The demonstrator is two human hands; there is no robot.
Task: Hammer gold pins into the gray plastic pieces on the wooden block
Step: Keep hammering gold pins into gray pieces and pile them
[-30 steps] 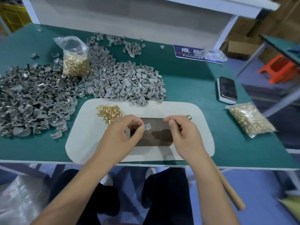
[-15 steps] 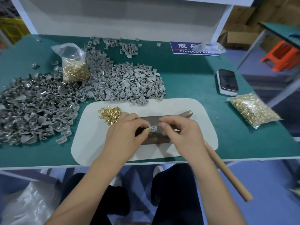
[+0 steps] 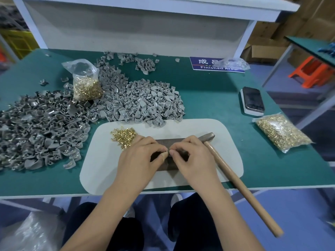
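1. Left hand (image 3: 139, 158) and right hand (image 3: 194, 156) meeting fingertip to fingertip over the wooden block (image 3: 169, 164), both pinching one small gray plastic piece (image 3: 166, 152) (largely hidden by fingers).
2. Gold pin at the pinch: cannot tell.
3. Block lying on white mat (image 3: 101, 160), near front edge of green tabletop (image 3: 208, 98).
4. Loose gold pins (image 3: 124, 135) heaped on mat, just beside left hand.
5. Hammer (image 3: 235, 178) under right hand, head on mat, wooden handle overhanging tabletop edge.
6. Gray plastic pieces (image 3: 141, 102) piled behind mat; darker pile (image 3: 38, 127) at left.
7. Two bags of pins: one upright (image 3: 86, 84) among piles, one flat (image 3: 281, 132) at right, near phone (image 3: 252, 101).
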